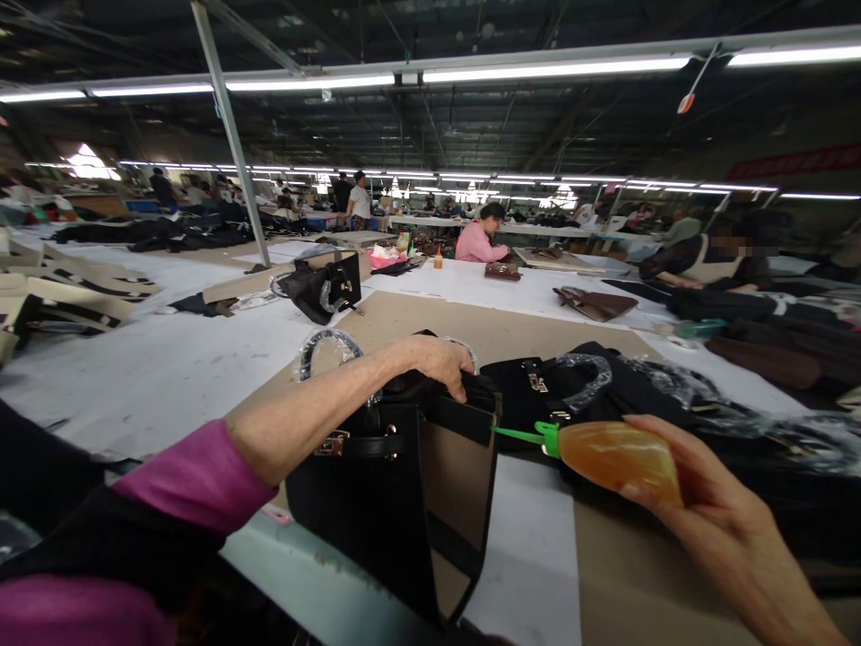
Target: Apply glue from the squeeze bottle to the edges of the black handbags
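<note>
Squeezing lightly should serve best; the right hand (pixel 706 498) grips the amber bottle (pixel 612 459), green nozzle (pixel 550 439) at the open side edge of the black bag (pixel 363 520), upright by the tabletop's (pixel 302 574) near edge; the left hand (pixel 440 361), gripping its top, should steady it.

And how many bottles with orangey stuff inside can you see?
2: the squeeze bottle in the right hand, and a small red-tipped bottle farther off on the white tabletop. Some things by the pink container are too small to tell, and more may be hidden.
</note>
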Action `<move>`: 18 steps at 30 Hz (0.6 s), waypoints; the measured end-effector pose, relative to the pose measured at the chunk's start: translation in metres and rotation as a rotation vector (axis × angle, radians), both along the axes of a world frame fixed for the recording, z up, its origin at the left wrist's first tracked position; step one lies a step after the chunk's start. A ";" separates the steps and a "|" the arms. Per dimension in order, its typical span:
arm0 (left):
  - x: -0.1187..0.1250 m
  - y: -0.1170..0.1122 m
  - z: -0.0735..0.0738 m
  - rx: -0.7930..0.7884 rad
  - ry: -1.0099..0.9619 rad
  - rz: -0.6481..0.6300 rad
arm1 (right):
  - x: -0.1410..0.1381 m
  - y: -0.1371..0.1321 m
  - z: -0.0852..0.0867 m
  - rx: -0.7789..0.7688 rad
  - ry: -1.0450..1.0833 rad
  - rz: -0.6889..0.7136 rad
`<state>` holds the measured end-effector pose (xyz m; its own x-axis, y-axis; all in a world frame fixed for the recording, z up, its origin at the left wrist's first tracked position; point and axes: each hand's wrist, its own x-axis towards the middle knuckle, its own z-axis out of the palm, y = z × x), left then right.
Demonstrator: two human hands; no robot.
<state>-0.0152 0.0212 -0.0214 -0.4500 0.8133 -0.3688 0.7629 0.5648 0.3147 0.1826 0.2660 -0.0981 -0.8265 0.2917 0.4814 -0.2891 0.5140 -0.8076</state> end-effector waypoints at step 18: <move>0.003 0.004 -0.002 0.005 0.002 0.000 | 0.029 0.001 -0.028 0.147 -0.115 0.167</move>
